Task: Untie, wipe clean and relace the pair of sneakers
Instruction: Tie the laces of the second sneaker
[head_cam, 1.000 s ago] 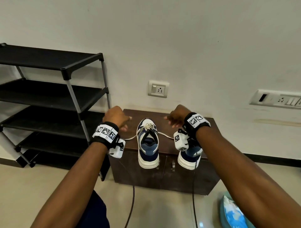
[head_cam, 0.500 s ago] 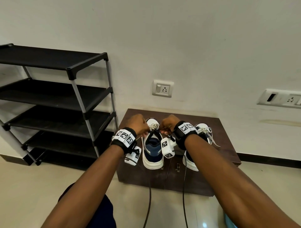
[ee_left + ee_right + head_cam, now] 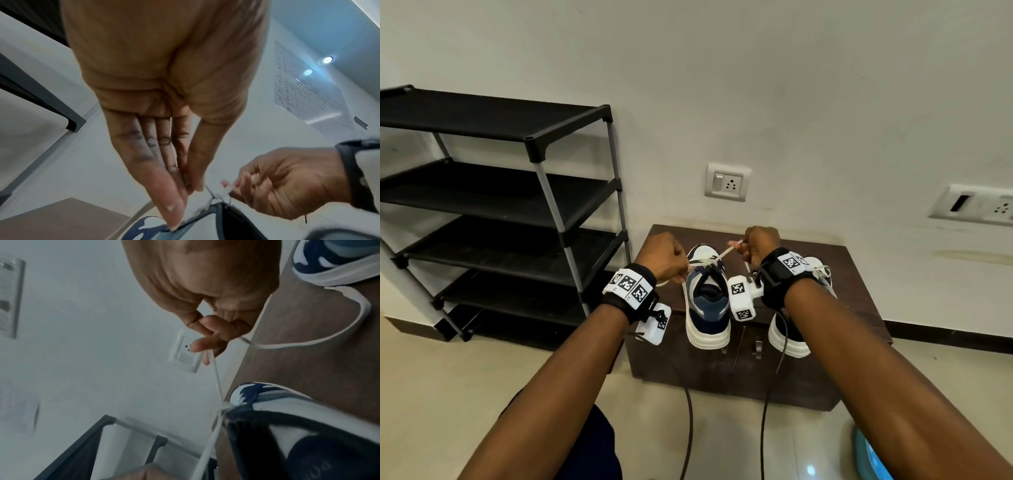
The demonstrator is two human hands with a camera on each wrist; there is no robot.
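**Both hands working one sneaker's lace**

The left hand [image 3: 662,255] and right hand [image 3: 758,245] are each pinching an end of the lace [image 3: 724,254] above the left sneaker [image 3: 707,301], which is sitting on the tabletop [image 3: 856,274] between them. The other sneaker [image 3: 789,337] is lying under the right wrist, partly hidden. A black rack [image 3: 493,192] is standing left of the left hand; a socket [image 3: 727,181] is sitting on the wall beyond.

- Head view bright, even, sharp; straight lines bow toward the edges.
- Left wrist view: two ceiling lights [image 3: 327,60] glare upper right, fingertips smeared.
- Right wrist view dimmer, bluish, grainy; lower left blurred.
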